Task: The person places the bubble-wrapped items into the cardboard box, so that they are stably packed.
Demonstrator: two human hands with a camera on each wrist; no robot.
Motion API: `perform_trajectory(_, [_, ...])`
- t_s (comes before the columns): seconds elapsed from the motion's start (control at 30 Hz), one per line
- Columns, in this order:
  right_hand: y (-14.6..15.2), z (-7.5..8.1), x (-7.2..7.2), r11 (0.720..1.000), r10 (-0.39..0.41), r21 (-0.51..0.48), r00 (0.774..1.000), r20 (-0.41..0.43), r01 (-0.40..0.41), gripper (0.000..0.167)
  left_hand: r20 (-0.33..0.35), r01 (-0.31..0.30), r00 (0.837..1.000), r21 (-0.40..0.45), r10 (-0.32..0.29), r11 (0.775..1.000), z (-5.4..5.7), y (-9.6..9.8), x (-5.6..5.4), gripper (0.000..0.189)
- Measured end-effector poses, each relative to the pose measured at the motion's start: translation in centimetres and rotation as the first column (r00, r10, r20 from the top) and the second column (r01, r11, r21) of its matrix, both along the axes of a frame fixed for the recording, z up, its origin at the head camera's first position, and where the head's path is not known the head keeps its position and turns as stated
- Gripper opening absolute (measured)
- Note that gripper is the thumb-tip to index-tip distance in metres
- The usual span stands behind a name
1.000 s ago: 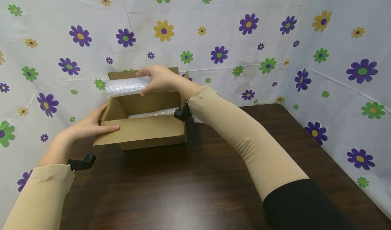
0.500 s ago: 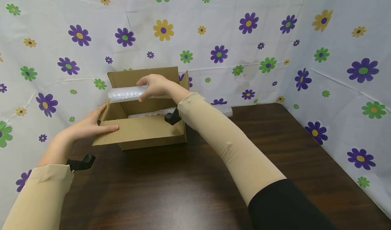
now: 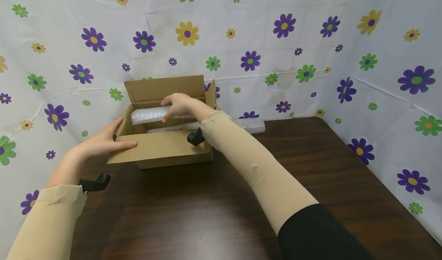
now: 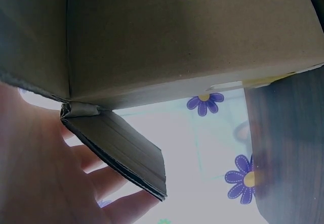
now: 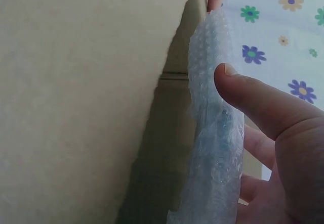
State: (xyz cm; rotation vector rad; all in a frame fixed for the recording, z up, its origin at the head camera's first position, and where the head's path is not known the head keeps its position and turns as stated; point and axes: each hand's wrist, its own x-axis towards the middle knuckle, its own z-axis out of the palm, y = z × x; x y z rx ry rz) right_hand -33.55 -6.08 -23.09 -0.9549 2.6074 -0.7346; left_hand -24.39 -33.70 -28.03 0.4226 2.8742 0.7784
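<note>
My right hand (image 3: 180,107) grips a bubble-wrapped bundle (image 3: 146,115) between thumb and fingers, low in the mouth of an open cardboard box (image 3: 172,163). In the right wrist view the thumb presses on the bubble-wrapped bundle (image 5: 215,123) and the fingers lie behind it; what is inside cannot be told. My left hand (image 3: 98,141) holds the box at its left front corner, thumb over the front flap (image 3: 159,146). The left wrist view has its fingers behind a side flap (image 4: 124,148). A second bubble-wrapped piece (image 3: 172,128) lies inside the box, partly hidden by the front flap.
Another bubble-wrapped roll (image 3: 252,125) lies on the dark wooden table (image 3: 221,210) right of the box, partly behind my right forearm. The box's back flap (image 3: 165,89) stands up near the flower-patterned cloth (image 3: 207,33) that hangs behind and to the right.
My right hand has lowered the bubble-wrapped bundle from above the box into its opening. The left hand keeps its place on the box. More of the roll on the table shows.
</note>
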Motion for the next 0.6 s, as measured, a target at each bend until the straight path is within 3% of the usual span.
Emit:
perform_trajectory(0.2, [0.0,-0.5,-0.1,1.0,0.023,0.02,1.0,-0.008,-0.023,0.062,-0.005,-0.005,1.0,0.0,0.005,1.0,0.2,0.2,0.1,0.109])
perform_trajectory(0.6, [0.0,-1.9,-0.1,0.999,0.027,0.028,0.998,0.058,-0.029,0.06,-0.018,-0.01,1.0,-0.016,0.009,1.0,0.0,0.2,-0.2,0.108])
